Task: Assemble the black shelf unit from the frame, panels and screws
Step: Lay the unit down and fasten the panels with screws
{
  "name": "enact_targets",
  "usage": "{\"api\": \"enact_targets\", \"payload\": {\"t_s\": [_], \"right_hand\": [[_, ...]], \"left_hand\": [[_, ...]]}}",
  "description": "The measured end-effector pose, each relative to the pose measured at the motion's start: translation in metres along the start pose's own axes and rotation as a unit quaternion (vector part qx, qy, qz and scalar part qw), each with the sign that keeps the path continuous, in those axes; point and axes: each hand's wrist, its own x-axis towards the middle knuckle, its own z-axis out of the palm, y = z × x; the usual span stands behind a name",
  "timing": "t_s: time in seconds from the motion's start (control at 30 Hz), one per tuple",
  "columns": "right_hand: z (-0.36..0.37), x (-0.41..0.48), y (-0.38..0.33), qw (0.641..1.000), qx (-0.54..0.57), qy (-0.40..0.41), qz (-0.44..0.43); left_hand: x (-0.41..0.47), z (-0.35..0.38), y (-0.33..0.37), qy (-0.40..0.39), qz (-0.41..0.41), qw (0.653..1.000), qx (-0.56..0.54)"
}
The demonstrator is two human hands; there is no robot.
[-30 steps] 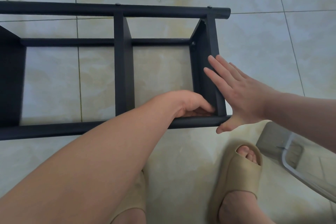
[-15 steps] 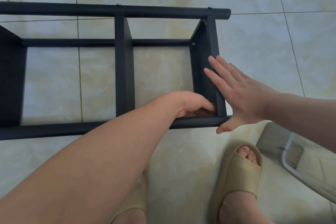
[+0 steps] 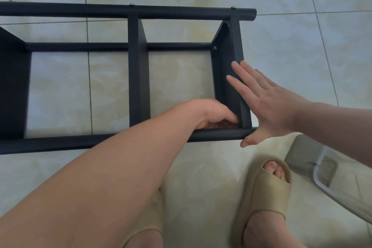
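The right hand (image 3: 269, 106) lies flat against the end panel (image 3: 224, 66) of the shelf (image 3: 80, 9). The left hand (image 3: 213, 115) curls in its near right corner.

Lying on its side on tiled floor (image 3: 281, 56): black shelf unit (image 3: 137, 46), part-built. Far tube (image 3: 80, 9) and near tube (image 3: 80, 144) run left-right, w/ thinner rail (image 3: 80, 46) btwn. Three panels set crosswise on edge: left panel (image 3: 12, 86), mid panel (image 3: 137, 78), end panel (image 3: 223, 56). Screw heads (image 3: 131, 4) atop far tube; prob. another screw (image 3: 215, 48) at end panel's inner corner.
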Motion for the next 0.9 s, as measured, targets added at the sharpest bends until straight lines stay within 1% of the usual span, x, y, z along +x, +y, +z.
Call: {"api": "enact_targets", "payload": {"t_s": [0.2, 0.27, 0.37, 0.6, 0.9], "right_hand": [[-0.0005, -0.0002, 0.0001, 1.0, -0.002, 0.001, 0.001], [-0.0005, -0.0001, -0.0003, 1.0, -0.001, 0.0, 0.001], [-0.0015, -0.0003, -0.0003, 1.0, 0.0, -0.004, 0.002], [-0.0022, -0.0001, -0.0008, 1.0, -0.002, -0.005, 0.002], [-0.0025, 0.0005, -0.0007, 1.0, -0.01, -0.006, 0.005]], "left_hand": [[-0.0063, -0.0032, -0.0016, -0.042, -0.005, 0.999, -0.011], [-0.0073, -0.0019, -0.0005, -0.033, 0.0, 0.999, -0.018], [-0.0063, 0.0003, 0.0022, 0.003, 0.019, 1.0, 0.012], [-0.0061, 0.0045, 0.002, 0.028, 0.029, 0.999, 0.037], [-0.0076, 0.0031, 0.0024, 0.021, 0.044, 0.996, 0.076]]}}
